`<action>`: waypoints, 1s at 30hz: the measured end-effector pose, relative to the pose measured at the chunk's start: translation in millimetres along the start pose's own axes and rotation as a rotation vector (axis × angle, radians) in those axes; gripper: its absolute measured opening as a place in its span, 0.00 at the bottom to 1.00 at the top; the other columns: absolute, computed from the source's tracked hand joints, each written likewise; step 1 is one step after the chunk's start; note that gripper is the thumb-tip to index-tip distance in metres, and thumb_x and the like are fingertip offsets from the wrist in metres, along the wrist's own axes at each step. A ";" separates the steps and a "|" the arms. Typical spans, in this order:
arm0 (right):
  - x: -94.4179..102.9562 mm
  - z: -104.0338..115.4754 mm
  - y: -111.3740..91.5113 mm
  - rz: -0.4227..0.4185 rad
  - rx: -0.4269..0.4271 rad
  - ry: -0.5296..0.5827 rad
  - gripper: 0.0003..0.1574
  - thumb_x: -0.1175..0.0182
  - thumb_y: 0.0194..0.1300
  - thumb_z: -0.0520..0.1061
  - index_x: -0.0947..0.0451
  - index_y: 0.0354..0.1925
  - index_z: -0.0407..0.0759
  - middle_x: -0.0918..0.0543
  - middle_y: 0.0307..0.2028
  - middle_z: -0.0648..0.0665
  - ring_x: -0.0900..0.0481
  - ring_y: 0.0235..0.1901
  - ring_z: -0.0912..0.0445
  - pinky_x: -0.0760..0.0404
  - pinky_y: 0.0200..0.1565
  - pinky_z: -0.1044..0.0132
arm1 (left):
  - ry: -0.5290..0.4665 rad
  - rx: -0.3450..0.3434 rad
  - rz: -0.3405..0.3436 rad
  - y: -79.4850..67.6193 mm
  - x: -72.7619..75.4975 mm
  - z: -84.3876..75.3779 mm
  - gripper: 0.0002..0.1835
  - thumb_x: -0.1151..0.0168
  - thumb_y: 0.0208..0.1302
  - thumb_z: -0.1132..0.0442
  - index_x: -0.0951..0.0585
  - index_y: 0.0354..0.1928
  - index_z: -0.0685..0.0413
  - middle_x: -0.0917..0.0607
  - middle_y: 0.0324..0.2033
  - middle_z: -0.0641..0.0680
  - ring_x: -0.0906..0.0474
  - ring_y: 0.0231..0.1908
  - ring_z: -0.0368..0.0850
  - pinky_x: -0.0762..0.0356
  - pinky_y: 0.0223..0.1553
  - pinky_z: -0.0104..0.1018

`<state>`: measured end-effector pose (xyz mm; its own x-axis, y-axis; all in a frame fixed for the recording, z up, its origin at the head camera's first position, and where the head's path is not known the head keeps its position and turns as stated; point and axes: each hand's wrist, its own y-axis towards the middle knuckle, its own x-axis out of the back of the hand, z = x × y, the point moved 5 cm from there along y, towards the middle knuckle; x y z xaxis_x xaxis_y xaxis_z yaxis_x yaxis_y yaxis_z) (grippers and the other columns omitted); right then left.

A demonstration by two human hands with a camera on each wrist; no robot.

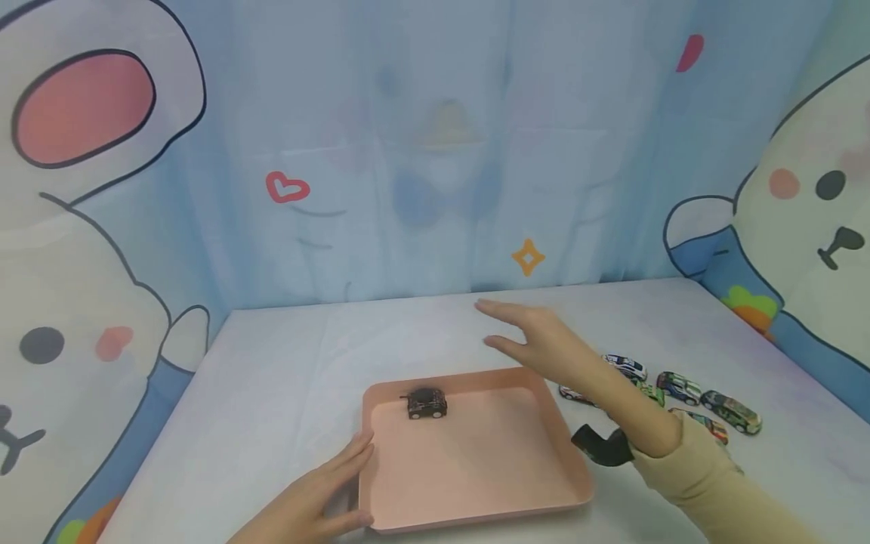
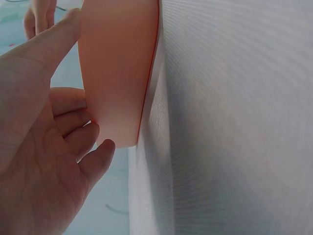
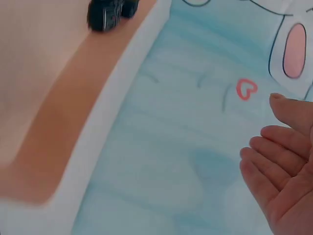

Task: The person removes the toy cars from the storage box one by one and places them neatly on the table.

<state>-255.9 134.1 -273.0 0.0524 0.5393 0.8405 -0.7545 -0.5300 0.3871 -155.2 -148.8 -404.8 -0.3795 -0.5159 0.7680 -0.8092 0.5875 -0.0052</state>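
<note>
A shallow pink tray [image 1: 476, 461] lies on the white table, with a small black toy car [image 1: 427, 404] in its far left corner. At the tray's left side is my left hand [image 1: 326, 483], its fingertips and thumb touching the outer wall. The left wrist view shows that hand [image 2: 54, 122] with fairly straight fingers along the tray wall [image 2: 117, 63]. My right hand [image 1: 544, 340] is raised over the tray's far right corner, fingers extended and nothing in it. In the right wrist view its palm [image 3: 288, 171] is bare, and part of the black car [image 3: 110, 13] shows.
Several small toy cars [image 1: 732, 412] lie in a group on the table to the right of the tray, partly hidden by the right forearm. A black strap [image 1: 603, 446] is at that wrist. A blue curtain [image 1: 435, 151] with cartoon bears hangs behind the table.
</note>
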 end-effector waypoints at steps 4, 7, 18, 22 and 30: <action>-25.9 12.5 15.2 -0.004 0.100 0.058 0.33 0.35 0.60 0.40 0.31 0.62 0.36 0.27 0.58 0.41 0.30 0.58 0.48 0.28 0.55 0.54 | 0.006 0.013 -0.005 1.6 -1.0 0.5 0.48 0.44 0.57 0.35 0.44 0.71 0.57 0.51 0.71 0.52 0.48 0.66 0.53 0.43 0.61 0.50; -44.4 14.6 21.7 0.000 0.122 0.109 0.29 0.35 0.60 0.38 0.27 0.59 0.36 0.23 0.55 0.40 0.25 0.53 0.47 0.25 0.52 0.56 | 0.004 0.026 -0.008 2.5 -1.8 1.1 0.47 0.44 0.57 0.35 0.44 0.71 0.56 0.51 0.71 0.51 0.47 0.66 0.53 0.43 0.61 0.50; -93.2 7.7 24.9 0.136 0.095 0.211 0.22 0.37 0.62 0.40 0.22 0.55 0.40 0.20 0.51 0.45 0.22 0.50 0.51 0.23 0.49 0.61 | 0.004 -0.030 -0.006 2.1 -0.5 -2.4 0.46 0.44 0.59 0.37 0.43 0.71 0.59 0.49 0.71 0.55 0.47 0.66 0.55 0.40 0.60 0.51; -105.6 6.7 24.6 0.209 0.115 0.219 0.22 0.38 0.63 0.41 0.23 0.56 0.41 0.17 0.44 0.46 0.20 0.31 0.61 0.21 0.37 0.68 | 0.005 -0.030 -0.003 1.5 0.1 -1.6 0.46 0.44 0.60 0.38 0.44 0.71 0.59 0.50 0.71 0.55 0.47 0.66 0.55 0.41 0.61 0.51; -122.6 5.1 21.9 0.350 0.131 0.256 0.23 0.36 0.61 0.41 0.22 0.55 0.43 0.18 0.48 0.46 0.27 0.26 0.64 0.25 0.30 0.69 | -0.007 -0.017 0.014 0.8 0.4 1.1 0.46 0.45 0.60 0.37 0.46 0.71 0.59 0.51 0.71 0.54 0.49 0.67 0.54 0.42 0.62 0.50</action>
<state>-275.5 53.0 -365.6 -0.3670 0.4484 0.8150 -0.6082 -0.7786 0.1545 -156.5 -149.2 -405.2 -0.3934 -0.5119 0.7636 -0.7964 0.6048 -0.0049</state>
